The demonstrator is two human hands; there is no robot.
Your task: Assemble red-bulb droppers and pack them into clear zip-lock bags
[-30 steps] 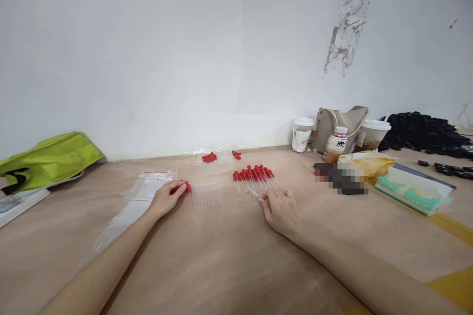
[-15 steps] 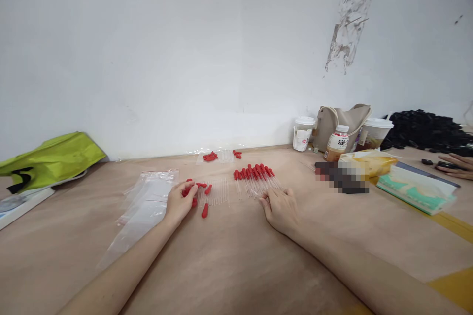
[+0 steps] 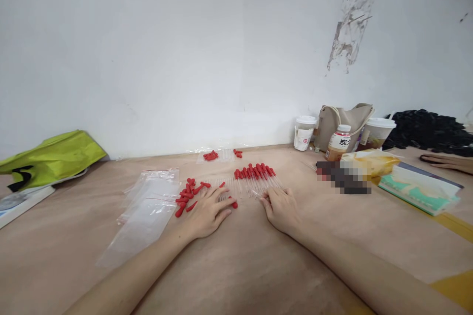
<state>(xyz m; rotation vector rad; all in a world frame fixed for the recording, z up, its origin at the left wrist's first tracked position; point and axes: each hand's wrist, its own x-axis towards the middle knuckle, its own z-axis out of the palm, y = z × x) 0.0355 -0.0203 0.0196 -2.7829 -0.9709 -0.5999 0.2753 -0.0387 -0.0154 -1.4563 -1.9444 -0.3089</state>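
My left hand (image 3: 210, 212) lies over a row of clear glass tubes (image 3: 226, 184), fingers spread. A loose red rubber bulb (image 3: 233, 202) is at its fingertips. Left of that hand sits a pile of red rubber bulbs (image 3: 187, 191). My right hand (image 3: 281, 210) is closed, with thumb and forefinger pinched on a clear glass tube (image 3: 254, 193) that points up and left; its far end is hard to make out. Just beyond it, droppers with red bulbs (image 3: 254, 171) lie side by side, bulbs towards the wall. My right fingers partly cover their lower ends.
Clear zip bags (image 3: 148, 211) lie at left, near a green bag (image 3: 55, 157). By the wall is a bag of red bulbs and tubes (image 3: 218, 155). At right stand a paper cup (image 3: 304, 134), a bottle (image 3: 338, 142) and a tissue pack (image 3: 417, 189). Another person's hand (image 3: 449, 161) shows far right.
My left hand has moved right from the red bulb pile to over the glass tubes, its fingers now spread. A red bulb now lies farther right by its fingertips. My right hand stays put.
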